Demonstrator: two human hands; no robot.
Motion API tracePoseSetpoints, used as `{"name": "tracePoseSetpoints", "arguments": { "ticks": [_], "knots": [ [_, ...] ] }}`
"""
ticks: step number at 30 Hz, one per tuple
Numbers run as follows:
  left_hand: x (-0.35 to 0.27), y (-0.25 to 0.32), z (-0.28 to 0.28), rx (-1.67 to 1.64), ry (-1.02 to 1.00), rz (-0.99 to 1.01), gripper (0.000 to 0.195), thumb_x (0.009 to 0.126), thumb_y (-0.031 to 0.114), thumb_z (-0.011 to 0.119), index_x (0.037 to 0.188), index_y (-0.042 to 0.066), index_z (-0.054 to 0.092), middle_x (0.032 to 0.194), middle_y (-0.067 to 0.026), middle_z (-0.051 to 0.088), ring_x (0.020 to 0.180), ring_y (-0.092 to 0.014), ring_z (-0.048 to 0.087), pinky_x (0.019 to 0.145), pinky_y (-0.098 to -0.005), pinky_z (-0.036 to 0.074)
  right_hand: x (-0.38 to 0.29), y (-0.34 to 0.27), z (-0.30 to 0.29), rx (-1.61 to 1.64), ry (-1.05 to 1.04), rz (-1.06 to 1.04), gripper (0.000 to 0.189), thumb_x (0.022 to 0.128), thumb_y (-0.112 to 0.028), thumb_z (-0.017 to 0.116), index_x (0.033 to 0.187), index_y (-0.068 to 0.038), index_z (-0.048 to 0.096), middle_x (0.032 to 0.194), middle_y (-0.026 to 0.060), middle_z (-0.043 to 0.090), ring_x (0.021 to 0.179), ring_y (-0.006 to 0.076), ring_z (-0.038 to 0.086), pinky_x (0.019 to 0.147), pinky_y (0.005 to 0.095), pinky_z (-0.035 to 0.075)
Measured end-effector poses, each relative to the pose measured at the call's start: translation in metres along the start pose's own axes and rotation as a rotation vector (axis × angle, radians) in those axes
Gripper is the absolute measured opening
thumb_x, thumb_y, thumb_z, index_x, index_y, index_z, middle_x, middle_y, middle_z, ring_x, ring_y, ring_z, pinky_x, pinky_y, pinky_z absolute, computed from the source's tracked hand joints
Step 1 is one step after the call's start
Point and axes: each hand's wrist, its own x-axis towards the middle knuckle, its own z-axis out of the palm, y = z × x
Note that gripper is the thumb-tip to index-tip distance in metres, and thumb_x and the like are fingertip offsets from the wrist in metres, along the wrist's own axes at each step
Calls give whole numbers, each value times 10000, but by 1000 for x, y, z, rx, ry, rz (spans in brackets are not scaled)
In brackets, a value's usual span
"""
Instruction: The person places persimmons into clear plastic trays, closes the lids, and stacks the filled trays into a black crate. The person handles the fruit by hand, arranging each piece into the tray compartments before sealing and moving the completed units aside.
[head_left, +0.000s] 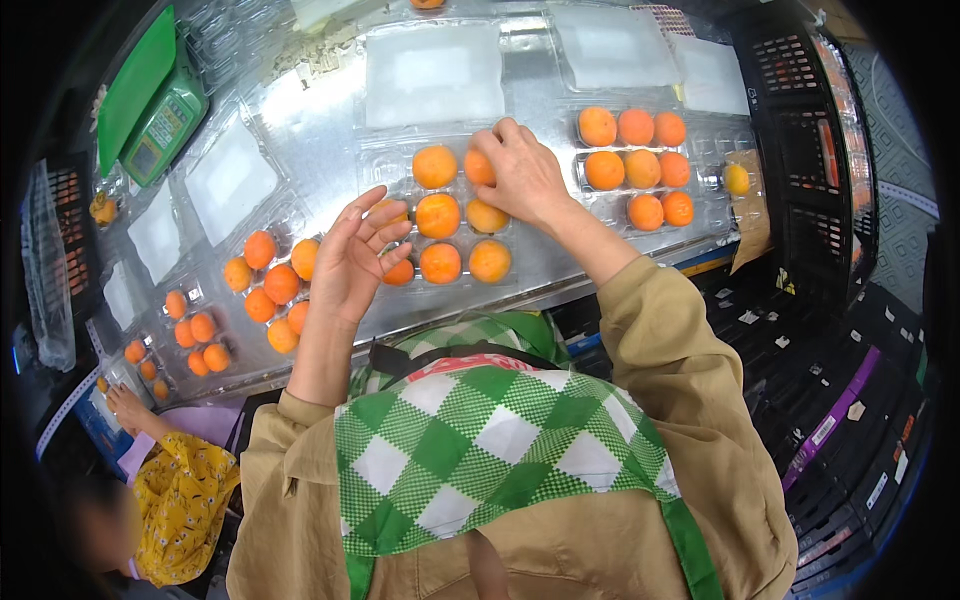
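My right hand (523, 174) has its fingers around an orange fruit (478, 168) in the upper right cup of a clear plastic clamshell tray (463, 287). The tray's other cups hold more round fruits, such as the one in its middle (438, 216). My left hand (352, 255) hovers at the tray's left column, fingers spread and nothing in its grasp. Its fingers partly cover two fruits there. The tray's lid (433, 71), with a white pad in it, lies folded back on the far side.
More fruit-filled trays stand at right (642, 169) and left (281, 285) on the metal table (315, 154). A green digital scale (154, 135) is at far left, a black crate (799, 142) at right. A co-worker in a yellow sleeve (184, 495) reaches in at lower left.
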Motion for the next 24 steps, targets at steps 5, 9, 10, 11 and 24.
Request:
{"name": "tracePoseSetpoints", "arguments": {
  "ticks": [5,9,10,11,24],
  "knots": [
    [4,3,16,202,-46,40,482,955,268,535,1361,27,437,1232,-140,594,1016,-203,631,861,-347,531,-2,5,-16,495,-24,138,471,735,-180,727,1155,-107,528,1087,97,546,983,261,586,741,383,524],
    [12,0,43,436,-113,182,497,894,162,615,1351,34,467,1256,-126,577,1073,-194,591,915,-347,488,-17,0,-40,1552,-215,477,396,909,-370,578,1164,-69,539,1079,90,627,875,193,650,702,345,549],
    [14,-2,51,500,-142,239,511,878,139,630,1352,37,470,1264,-123,571,1092,-194,577,930,-351,476,-21,2,-43,1715,-316,489,425,920,-405,546,1172,-63,537,1029,97,649,823,194,663,684,334,544],
    [16,-4,59,563,-172,296,528,861,117,644,1354,39,473,1272,-119,565,1111,-193,563,946,-356,464,-25,2,-46,1877,-421,498,457,932,-440,515,1180,-57,535,978,104,671,770,195,676,666,323,539],
    [28,-15,99,547,-369,275,605,798,165,755,1325,29,490,1211,-94,568,1109,-174,558,889,-315,485,-42,-7,-68,1687,-473,609,542,947,-523,456,1126,-26,575,752,118,668,613,188,668,542,260,510]
  ]
}}
